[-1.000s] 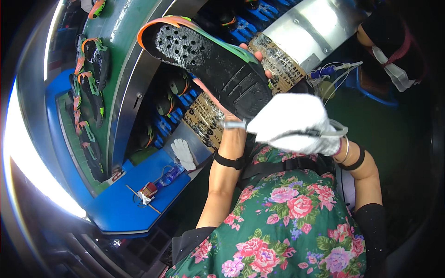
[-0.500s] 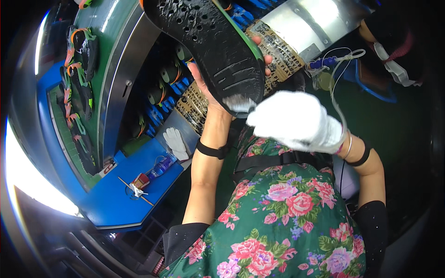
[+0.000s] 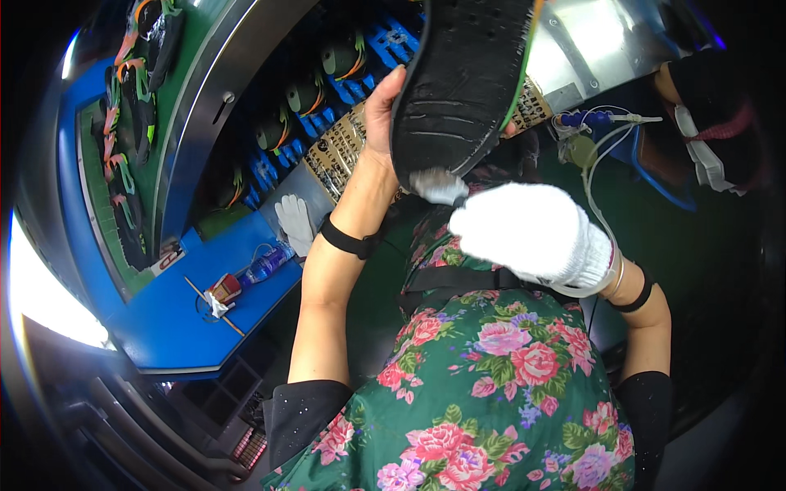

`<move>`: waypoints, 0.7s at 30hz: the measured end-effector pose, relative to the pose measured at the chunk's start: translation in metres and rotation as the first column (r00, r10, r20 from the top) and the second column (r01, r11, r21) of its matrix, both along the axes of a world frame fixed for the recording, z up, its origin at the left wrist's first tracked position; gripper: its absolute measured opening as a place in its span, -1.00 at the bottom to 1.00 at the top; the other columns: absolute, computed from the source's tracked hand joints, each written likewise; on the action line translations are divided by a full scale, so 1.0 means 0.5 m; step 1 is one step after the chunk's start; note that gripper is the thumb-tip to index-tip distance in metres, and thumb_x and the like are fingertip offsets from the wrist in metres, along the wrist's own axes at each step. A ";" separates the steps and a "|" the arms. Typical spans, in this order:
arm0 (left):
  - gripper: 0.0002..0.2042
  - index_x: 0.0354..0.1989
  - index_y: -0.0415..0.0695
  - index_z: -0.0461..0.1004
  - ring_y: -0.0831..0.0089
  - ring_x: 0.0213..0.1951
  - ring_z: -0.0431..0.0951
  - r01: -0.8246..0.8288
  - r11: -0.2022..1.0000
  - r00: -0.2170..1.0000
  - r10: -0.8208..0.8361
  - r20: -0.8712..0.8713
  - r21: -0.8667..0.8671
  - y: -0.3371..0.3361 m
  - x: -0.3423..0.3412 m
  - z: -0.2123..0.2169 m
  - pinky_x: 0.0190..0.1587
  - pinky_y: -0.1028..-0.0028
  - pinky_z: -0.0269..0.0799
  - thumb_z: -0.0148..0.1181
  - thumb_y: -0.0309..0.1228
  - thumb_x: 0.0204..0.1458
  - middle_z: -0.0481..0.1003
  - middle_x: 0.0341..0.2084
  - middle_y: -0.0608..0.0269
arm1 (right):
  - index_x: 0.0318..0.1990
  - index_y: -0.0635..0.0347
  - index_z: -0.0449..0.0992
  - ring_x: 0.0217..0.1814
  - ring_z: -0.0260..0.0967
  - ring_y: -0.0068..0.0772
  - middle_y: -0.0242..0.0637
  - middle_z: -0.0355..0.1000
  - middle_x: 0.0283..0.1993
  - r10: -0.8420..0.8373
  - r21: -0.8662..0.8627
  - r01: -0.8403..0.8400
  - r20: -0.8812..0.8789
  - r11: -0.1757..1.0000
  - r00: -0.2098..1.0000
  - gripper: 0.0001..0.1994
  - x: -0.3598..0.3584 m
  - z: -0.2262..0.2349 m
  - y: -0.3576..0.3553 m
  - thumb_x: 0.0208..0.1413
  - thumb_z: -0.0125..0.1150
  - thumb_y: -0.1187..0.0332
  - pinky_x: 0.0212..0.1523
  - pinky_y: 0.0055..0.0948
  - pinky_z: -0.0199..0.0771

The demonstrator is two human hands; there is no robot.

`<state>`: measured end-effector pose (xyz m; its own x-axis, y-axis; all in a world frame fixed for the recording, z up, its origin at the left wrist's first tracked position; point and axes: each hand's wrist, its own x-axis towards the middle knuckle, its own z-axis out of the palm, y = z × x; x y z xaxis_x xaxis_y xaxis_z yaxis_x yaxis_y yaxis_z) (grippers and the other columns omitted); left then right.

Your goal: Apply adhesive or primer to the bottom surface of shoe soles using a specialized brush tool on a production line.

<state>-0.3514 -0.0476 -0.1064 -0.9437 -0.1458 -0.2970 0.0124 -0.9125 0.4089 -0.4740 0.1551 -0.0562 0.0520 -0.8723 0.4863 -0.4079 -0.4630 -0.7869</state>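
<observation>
Bare left hand [image 3: 385, 106] grips the black rubber-soled shoe [image 3: 463, 78], sole facing up, long axis running away from the flowered green apron [image 3: 491, 393]; white-gloved right hand [image 3: 528, 229] pinches a pale cloth [image 3: 438, 186] against its heel.

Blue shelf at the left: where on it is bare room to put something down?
The blue shelf is bare along its near edge, below the thin stick and small bottle. A white glove lies at its far end. The conveyor beyond is crowded with shoes. The left hand holds a shoe sole.
</observation>
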 end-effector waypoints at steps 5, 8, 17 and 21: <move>0.03 0.56 -0.19 0.07 -0.43 0.20 0.48 -0.006 0.987 0.991 0.027 0.131 -0.158 -0.017 0.025 -0.026 0.22 -0.12 0.52 0.18 0.31 0.06 0.15 0.42 -0.49 | -0.04 0.10 0.72 -0.07 0.66 -0.21 -0.26 0.68 -0.03 0.122 -0.022 -0.120 0.092 0.992 0.988 -0.70 -0.044 0.017 -0.009 0.02 0.43 0.46 -0.09 -0.33 0.67; -0.51 0.24 -0.32 0.49 0.11 0.03 0.69 -0.041 0.971 0.999 0.034 0.031 0.236 -0.024 0.035 -0.008 0.19 0.17 0.60 0.15 -0.22 0.26 0.61 0.08 -0.12 | -0.03 0.13 0.71 -0.05 0.66 -0.21 -0.23 0.68 -0.02 0.000 -0.036 -0.004 -0.091 0.999 0.996 -0.71 -0.053 0.028 -0.017 0.05 0.41 0.46 -0.10 -0.32 0.68; -0.54 0.21 -0.32 0.51 0.15 0.00 0.71 -0.079 0.983 0.997 0.074 0.035 0.168 -0.042 0.030 -0.020 0.16 0.21 0.62 0.14 -0.23 0.26 0.64 0.04 -0.09 | -0.17 0.07 0.75 -0.10 0.67 -0.21 -0.25 0.71 -0.14 0.029 -0.001 -0.030 0.168 1.000 0.985 -0.71 -0.042 0.023 -0.042 -0.12 0.54 0.53 -0.08 -0.28 0.65; -0.33 0.37 -0.23 0.30 -0.08 0.09 0.61 -0.067 0.998 0.993 0.064 0.099 0.022 -0.046 0.021 -0.065 0.21 0.04 0.54 0.06 0.01 0.23 0.42 0.21 -0.26 | -0.21 0.16 0.75 -0.09 0.67 -0.15 -0.17 0.70 -0.13 0.062 0.121 -0.108 0.329 0.987 0.942 -0.78 -0.032 0.010 -0.040 -0.06 0.45 0.60 -0.07 -0.28 0.65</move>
